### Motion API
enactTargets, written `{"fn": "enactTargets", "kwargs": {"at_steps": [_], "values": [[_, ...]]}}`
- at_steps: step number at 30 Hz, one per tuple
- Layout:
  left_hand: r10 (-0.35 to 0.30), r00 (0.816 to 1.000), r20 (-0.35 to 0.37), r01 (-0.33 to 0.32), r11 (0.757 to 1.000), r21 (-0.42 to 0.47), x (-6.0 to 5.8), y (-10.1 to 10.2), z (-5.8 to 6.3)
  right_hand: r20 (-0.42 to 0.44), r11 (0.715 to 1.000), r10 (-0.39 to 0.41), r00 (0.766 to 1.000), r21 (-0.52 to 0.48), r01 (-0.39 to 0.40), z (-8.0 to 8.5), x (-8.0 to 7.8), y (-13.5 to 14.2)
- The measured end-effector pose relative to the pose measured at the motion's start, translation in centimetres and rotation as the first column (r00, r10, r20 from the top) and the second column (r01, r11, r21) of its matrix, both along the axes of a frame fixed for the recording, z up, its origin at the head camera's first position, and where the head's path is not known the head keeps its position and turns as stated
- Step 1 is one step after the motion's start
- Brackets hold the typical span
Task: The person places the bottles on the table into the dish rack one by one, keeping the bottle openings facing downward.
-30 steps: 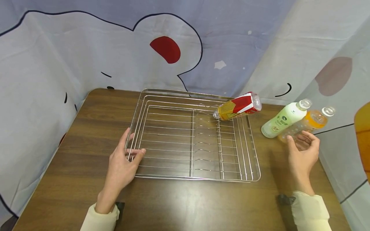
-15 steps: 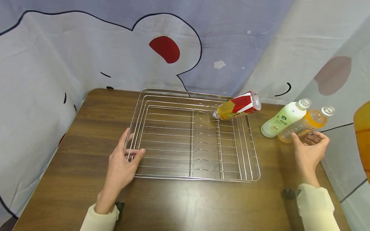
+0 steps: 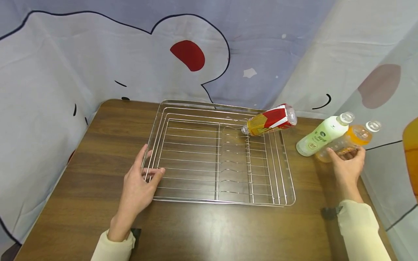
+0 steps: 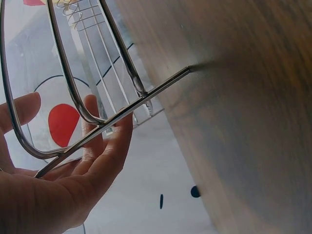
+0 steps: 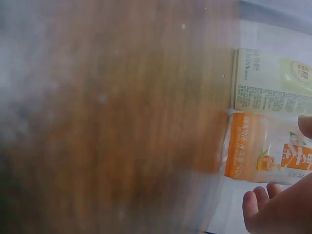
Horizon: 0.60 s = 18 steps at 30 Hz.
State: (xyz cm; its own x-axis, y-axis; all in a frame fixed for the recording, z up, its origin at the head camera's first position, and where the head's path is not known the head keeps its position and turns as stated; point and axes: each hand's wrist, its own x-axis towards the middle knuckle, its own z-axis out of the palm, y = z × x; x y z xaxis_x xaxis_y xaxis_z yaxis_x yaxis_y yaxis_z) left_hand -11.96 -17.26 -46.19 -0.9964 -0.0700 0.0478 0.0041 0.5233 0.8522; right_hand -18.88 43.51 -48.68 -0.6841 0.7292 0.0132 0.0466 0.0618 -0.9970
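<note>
My left hand holds the left side of a wire dish rack, thumb inside the frame and fingers outside. In the left wrist view its fingers curl around the rack's metal bars. My right hand is at a clear bottle with an orange label. The thumb lies at one side of this bottle; the other fingers stand beside it with a small gap in the right wrist view. Close against it is a pale green bottle. A red and yellow bottle lies tilted, neck down, in the rack's back right.
A brown wooden table carries everything. Patterned cloth hangs behind and at both sides. Part of an orange object shows at the right edge of the head view.
My right hand has moved right and a little forward to the orange-labelled bottle, its fingers now on either side. The left hand, rack and bottles stay in place.
</note>
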Motion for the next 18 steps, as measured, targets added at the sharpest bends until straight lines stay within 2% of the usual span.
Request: {"fn": "enactTargets", "kwargs": {"at_steps": [5,14,18], "values": [[0.0,1.0,-0.006,0.0,1.0,0.001,0.02,0.02,-0.02,0.008,0.999,0.041,0.999,-0.026,-0.041,-0.09,-0.39,-0.09],[0.0,1.0,-0.006,0.0,1.0,-0.002,0.08,-0.05,-0.04,0.2,0.99,0.02,0.98,0.131,-0.047,-0.2,-0.62,-0.2],[-0.002,1.0,-0.002,0.002,1.0,-0.004,0.05,-0.02,0.05,0.228,0.985,0.009,0.974,0.163,-0.048,-0.24,-0.56,-0.11]]}}
